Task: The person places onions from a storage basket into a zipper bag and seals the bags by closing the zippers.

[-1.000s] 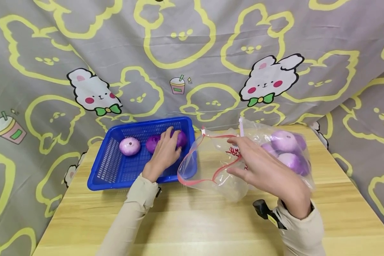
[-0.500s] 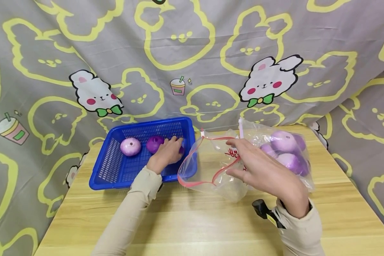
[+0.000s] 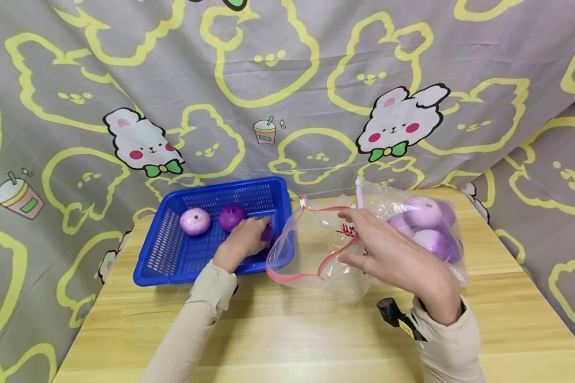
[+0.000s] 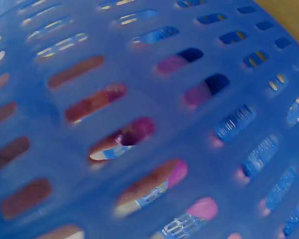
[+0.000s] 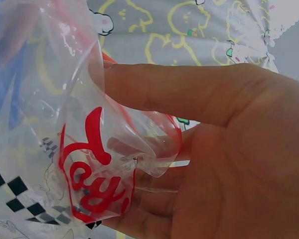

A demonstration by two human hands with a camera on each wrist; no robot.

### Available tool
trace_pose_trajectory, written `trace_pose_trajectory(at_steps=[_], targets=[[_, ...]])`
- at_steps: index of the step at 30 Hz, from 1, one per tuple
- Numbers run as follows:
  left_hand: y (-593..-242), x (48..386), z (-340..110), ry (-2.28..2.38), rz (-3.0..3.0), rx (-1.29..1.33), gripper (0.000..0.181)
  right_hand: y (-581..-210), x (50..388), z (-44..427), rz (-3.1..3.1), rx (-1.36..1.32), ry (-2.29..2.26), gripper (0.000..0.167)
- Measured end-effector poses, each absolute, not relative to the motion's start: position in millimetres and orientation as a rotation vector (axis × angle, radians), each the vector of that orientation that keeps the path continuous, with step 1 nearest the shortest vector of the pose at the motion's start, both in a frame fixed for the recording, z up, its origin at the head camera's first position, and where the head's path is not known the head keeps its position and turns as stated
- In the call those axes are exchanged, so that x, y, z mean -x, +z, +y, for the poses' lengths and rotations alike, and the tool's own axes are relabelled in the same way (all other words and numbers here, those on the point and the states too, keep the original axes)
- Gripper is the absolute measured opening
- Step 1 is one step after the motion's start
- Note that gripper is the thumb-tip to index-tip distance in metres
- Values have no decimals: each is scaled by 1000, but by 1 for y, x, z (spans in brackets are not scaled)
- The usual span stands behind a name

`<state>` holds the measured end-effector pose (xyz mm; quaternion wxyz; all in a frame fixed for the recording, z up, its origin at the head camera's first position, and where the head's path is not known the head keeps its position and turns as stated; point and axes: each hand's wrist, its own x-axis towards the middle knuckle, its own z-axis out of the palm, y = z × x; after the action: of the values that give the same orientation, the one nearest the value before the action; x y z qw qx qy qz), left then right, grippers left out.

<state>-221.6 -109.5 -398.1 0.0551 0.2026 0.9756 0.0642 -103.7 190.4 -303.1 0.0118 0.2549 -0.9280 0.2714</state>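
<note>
- Blue basket (image 3: 165,278): I judged its rim could catch a low lift.
- Red-edged bag (image 3: 339,279): its mouth could fold, since thumb and fingers of the right hand (image 3: 395,252) stood apart.
- Purple onion (image 3: 267,234), in the basket: it could slip from the curled fingers of the left hand (image 3: 243,240).

Bright light is paling the counter (image 3: 287,330) in front of the blue basket (image 3: 189,255); glints are speckling the red-trimmed bag (image 3: 335,271) right of it; the left wrist view is blurring the basket's slotted wall (image 4: 177,132).
</note>
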Motion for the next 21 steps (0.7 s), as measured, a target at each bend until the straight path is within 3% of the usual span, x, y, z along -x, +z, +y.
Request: trace_pose_trajectory(at_steps=[21], targets=[[-400,188,-128,625,3141,-513,58,-307,109,185,-2911,-796,829,69]])
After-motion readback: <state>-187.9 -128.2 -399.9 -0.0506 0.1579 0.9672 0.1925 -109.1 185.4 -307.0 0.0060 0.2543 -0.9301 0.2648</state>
